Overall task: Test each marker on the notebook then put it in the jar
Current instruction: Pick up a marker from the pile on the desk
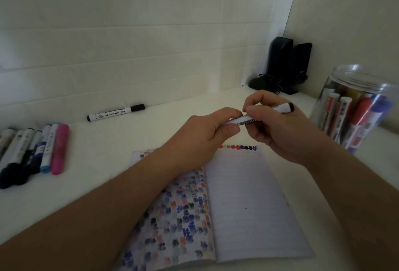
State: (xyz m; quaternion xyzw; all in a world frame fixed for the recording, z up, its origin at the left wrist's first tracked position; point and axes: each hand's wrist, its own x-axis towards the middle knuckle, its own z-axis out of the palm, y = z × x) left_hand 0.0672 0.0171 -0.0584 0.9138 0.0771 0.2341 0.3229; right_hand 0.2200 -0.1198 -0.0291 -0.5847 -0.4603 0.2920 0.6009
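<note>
Both your hands hold one whiteboard marker (262,115) above the open notebook (248,206): left hand (207,134) fingers curl round one end, probably the cap; right hand (278,123) pinches the barrel. Judged step: uncapping or recapping; you cannot tell which. Beyond the notebook's right edge stands the jar (356,106), mouth unobstructed.

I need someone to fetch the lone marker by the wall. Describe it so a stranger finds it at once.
Start at the white tiled wall behind the white desk. At its foot, left of the open lined notebook, lies a white marker with a black cap. It lies alone, apart from the row of markers at the desk's left edge.
</note>
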